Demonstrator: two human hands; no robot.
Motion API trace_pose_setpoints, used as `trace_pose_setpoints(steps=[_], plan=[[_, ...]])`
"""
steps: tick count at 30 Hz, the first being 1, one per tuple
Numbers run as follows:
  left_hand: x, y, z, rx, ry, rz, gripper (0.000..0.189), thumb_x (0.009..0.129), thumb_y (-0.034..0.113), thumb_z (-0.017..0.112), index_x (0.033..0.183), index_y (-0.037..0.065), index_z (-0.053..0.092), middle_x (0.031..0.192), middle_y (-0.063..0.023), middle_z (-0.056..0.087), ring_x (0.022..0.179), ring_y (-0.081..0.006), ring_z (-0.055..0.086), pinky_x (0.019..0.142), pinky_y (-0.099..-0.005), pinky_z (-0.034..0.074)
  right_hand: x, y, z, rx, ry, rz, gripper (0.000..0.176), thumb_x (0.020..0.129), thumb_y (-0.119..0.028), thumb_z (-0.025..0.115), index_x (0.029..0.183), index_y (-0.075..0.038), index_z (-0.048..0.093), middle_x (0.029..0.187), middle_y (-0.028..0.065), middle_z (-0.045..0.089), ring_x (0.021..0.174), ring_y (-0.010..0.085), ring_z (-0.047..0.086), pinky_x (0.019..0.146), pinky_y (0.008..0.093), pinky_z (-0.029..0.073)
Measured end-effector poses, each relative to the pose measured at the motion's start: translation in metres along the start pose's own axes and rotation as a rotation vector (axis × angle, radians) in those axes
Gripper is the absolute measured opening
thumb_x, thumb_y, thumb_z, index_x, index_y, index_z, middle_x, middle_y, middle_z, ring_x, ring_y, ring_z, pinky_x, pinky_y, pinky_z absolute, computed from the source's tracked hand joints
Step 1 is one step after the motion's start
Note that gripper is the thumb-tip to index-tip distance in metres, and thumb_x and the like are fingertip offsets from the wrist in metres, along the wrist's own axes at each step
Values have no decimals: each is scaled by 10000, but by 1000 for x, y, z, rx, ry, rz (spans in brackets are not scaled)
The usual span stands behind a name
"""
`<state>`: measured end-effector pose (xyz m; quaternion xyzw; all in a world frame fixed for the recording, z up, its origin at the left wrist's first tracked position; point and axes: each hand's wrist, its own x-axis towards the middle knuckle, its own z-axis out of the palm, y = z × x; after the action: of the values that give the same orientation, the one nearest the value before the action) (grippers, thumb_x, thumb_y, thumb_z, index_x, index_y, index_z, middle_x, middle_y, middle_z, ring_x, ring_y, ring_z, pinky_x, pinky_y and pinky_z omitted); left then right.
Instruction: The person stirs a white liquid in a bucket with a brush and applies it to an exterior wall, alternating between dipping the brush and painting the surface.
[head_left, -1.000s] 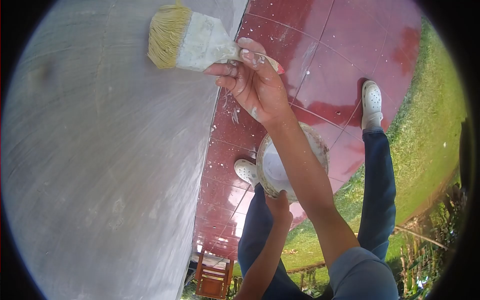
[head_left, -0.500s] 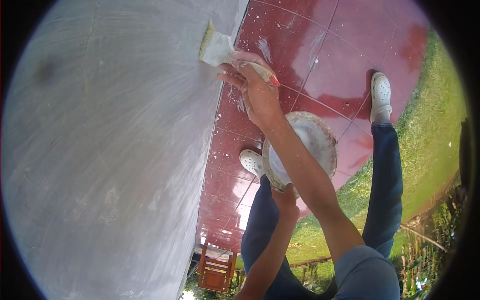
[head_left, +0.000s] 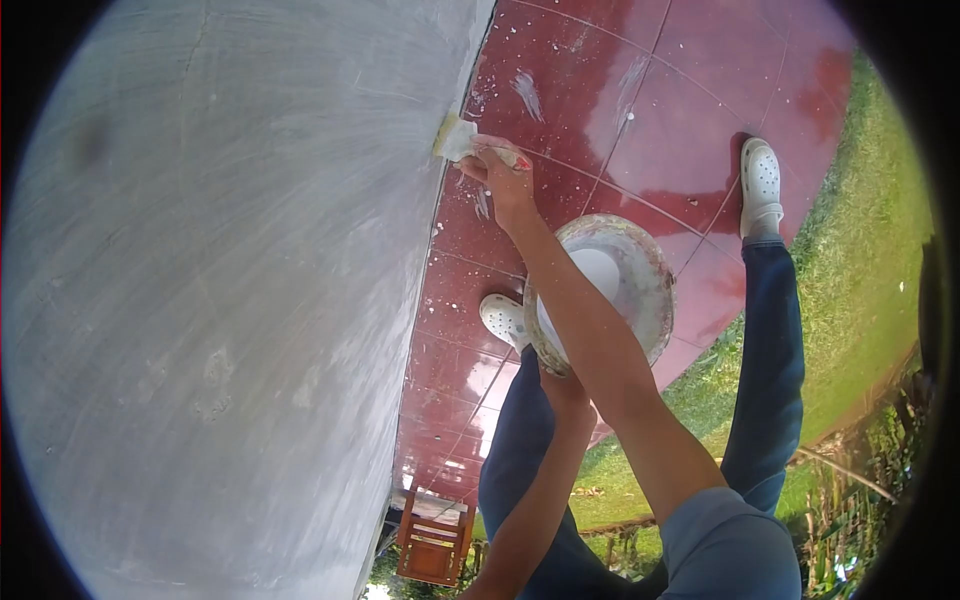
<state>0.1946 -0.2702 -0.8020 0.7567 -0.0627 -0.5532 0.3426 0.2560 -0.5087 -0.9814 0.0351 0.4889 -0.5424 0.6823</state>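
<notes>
My right hand [head_left: 508, 185] is closed around a paint brush [head_left: 461, 141] with a white head and a red-marked handle end. Its pale bristles touch the grey wall [head_left: 250, 300] near the bottom edge, where the wall meets the floor. My left hand [head_left: 566, 388] grips the near rim of a round, paint-crusted bucket [head_left: 652, 285]; the fingers are mostly hidden beneath it. White paint lies inside the bucket, partly covered from view by my right forearm.
Red floor tiles [head_left: 690, 130] carry white splashes and smears. White clogs [head_left: 761, 190] are on my feet, one at each side of the bucket. A wooden chair [head_left: 433, 540] stands near the wall's far end. Grass [head_left: 860, 270] borders the tiles on the right.
My right hand and the brush have moved down and to the right, from higher on the wall to its bottom edge. The bucket has shifted slightly, showing more white paint.
</notes>
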Motion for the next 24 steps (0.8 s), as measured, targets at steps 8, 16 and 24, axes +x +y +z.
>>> trace_pose_setpoints(steps=[8,16,24], plan=[[1,-45,-11,52,227,-305,597,801,14,644,1359,-32,438,1241,-157,600,1115,-257,604,940,-344,485,-186,-88,112,-48,-335,-319,108,896,7,648,996,-11,682,1187,155,592,1107,218,612,837,337,610],[-10,-22,3,44,274,-325,576,799,7,598,1352,-30,437,1213,-168,602,1100,-284,597,958,-348,468,-153,-12,45,249,-258,279,205,951,-15,581,1143,8,651,1178,212,638,1061,300,667,921,396,594],[-15,-42,-16,-216,134,-467,615,823,0,614,1391,40,384,1257,-176,536,1138,-272,581,852,-337,561,-150,4,54,-89,-38,-68,172,950,2,574,1092,-32,665,1121,122,666,989,192,661,837,317,605]])
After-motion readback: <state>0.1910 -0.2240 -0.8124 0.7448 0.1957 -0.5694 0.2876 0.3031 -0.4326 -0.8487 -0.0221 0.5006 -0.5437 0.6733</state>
